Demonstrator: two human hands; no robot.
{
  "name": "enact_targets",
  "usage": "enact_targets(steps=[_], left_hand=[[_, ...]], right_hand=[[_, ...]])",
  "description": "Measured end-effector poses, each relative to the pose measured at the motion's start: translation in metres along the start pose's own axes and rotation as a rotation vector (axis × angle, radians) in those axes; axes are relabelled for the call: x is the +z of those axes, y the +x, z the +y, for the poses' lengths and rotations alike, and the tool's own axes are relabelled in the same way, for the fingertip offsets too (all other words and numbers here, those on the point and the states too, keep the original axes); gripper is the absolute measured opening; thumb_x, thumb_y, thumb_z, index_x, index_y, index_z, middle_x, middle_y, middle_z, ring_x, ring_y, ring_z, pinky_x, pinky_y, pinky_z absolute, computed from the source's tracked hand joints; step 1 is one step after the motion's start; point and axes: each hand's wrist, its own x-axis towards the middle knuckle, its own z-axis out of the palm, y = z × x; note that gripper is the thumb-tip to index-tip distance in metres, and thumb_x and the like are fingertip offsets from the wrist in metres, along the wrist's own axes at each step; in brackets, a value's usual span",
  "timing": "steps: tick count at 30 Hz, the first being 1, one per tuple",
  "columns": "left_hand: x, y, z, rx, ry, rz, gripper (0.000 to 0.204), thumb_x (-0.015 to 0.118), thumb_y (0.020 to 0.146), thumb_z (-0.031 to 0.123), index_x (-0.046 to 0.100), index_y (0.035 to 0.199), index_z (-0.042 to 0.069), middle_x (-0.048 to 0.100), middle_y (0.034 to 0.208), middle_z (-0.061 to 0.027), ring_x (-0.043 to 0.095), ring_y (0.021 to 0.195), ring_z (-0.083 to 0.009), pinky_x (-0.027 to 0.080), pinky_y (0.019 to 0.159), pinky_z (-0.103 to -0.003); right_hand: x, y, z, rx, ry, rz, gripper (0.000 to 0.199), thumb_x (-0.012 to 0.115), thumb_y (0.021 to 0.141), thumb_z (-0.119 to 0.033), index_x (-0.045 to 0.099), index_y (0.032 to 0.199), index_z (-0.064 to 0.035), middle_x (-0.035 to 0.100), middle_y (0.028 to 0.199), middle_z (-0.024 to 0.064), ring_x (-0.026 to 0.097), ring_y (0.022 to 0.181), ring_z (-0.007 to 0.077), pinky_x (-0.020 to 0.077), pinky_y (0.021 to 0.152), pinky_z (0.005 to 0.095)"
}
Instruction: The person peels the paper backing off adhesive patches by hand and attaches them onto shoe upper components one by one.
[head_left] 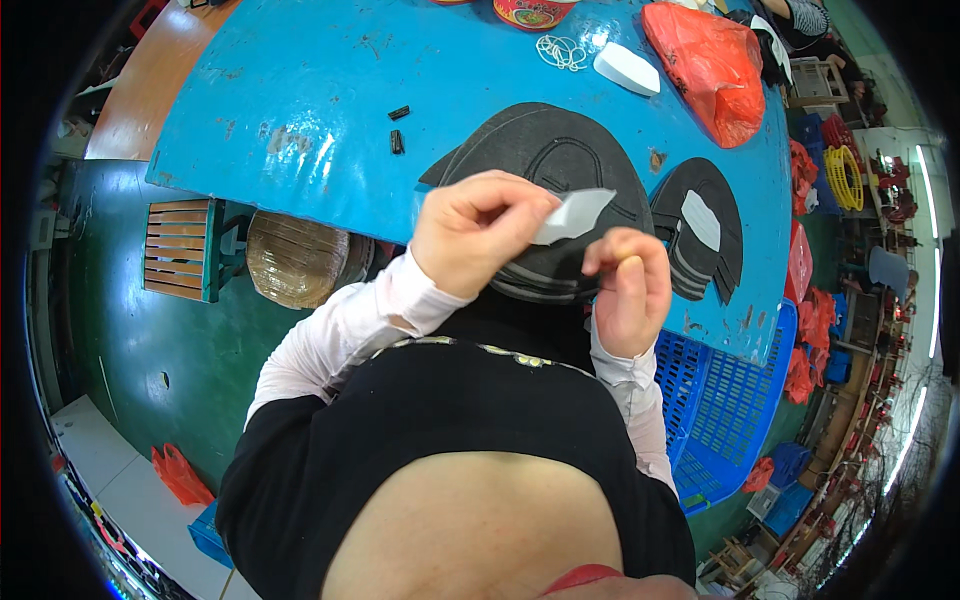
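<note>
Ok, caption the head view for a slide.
Left hand pinches a grey piece above black cutouts on a blue table; right hand beside it.

An orange plastic bag (pixel 708 68) is lying on the blue table (pixel 290 110) beside a white cap-shaped piece (pixel 626 68) and a coil of white cord (pixel 562 51), while a blue crate (pixel 722 400) is sitting below the table's edge and a wooden stool (pixel 180 250) is standing on the green floor (pixel 150 340)

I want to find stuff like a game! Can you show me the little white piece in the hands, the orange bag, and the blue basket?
small white piece (pixel 574 216): head view, middle of the flat sheet.
orange plastic bag (pixel 706 66): head view, middle of its crumpled side.
blue plastic basket (pixel 722 402): head view, on its mesh wall.
</note>
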Motion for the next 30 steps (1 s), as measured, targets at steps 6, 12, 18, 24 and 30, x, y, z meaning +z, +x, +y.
enact_targets(steps=[6, 12, 18, 24, 30], left_hand=[[0.003, -0.005, 0.003, 0.208, 0.194, -0.137, 0.011, 0.062, 0.082, -0.004, 0.066, 0.092, -0.002, 0.062, 0.092, -0.0104, 0.058, 0.08, -0.0138, 0.046, 0.067, -0.025], [0.002, -0.008, -0.002, 0.154, 0.023, -0.141, 0.012, 0.062, 0.083, -0.004, 0.065, 0.095, -0.003, 0.064, 0.091, -0.01, 0.061, 0.082, -0.0139, 0.049, 0.069, -0.024], [-0.021, 0.004, 0.005, -0.258, -0.217, -0.025, 0.012, 0.058, 0.089, 0.007, 0.062, 0.095, -0.002, 0.062, 0.077, -0.0052, 0.059, 0.07, -0.0105, 0.049, 0.064, -0.023], [-0.06, 0.019, -0.003, -0.106, -0.171, 0.09, 0.007, 0.055, 0.09, 0.005, 0.057, 0.095, 0.001, 0.06, 0.09, -0.007, 0.059, 0.077, -0.0136, 0.05, 0.069, -0.028], [-0.069, 0.033, -0.005, 0.096, -0.321, 0.186, 0.013, 0.05, 0.085, -0.007, 0.05, 0.092, 0.004, 0.057, 0.098, -0.0109, 0.057, 0.078, -0.0122, 0.047, 0.064, -0.023]], right_hand=[[0.029, 0.007, -0.021, 0.22, -0.174, 0.027, 0.038, 0.076, 0.077, -0.019, 0.051, 0.099, -0.0014, 0.056, 0.09, 0.0034, 0.051, 0.077, 0.0081, 0.0431, 0.07, 0.0225], [0.035, 0.01, -0.016, 0.195, -0.029, 0.074, 0.014, 0.067, 0.083, -0.001, 0.057, 0.093, -0.0005, 0.062, 0.087, 0.0039, 0.057, 0.077, 0.0065, 0.0456, 0.069, 0.0199], [-0.003, -0.002, -0.019, 0.318, 0.189, 0.023, 0.016, 0.069, 0.079, 0.0, 0.057, 0.089, -0.0018, 0.062, 0.076, 0.0051, 0.055, 0.063, 0.0078, 0.0428, 0.059, 0.02], [-0.045, 0.007, -0.032, 0.36, 0.312, -0.163, 0.013, 0.065, 0.083, -0.002, 0.055, 0.09, -0.0003, 0.062, 0.084, 0.0113, 0.054, 0.059, 0.0106, 0.0433, 0.054, 0.0222], [-0.063, 0.031, -0.039, 0.377, 0.231, -0.193, 0.007, 0.056, 0.088, 0.001, 0.055, 0.095, -0.0002, 0.061, 0.1, 0.018, 0.055, 0.051, 0.0095, 0.0432, 0.044, 0.0193]])
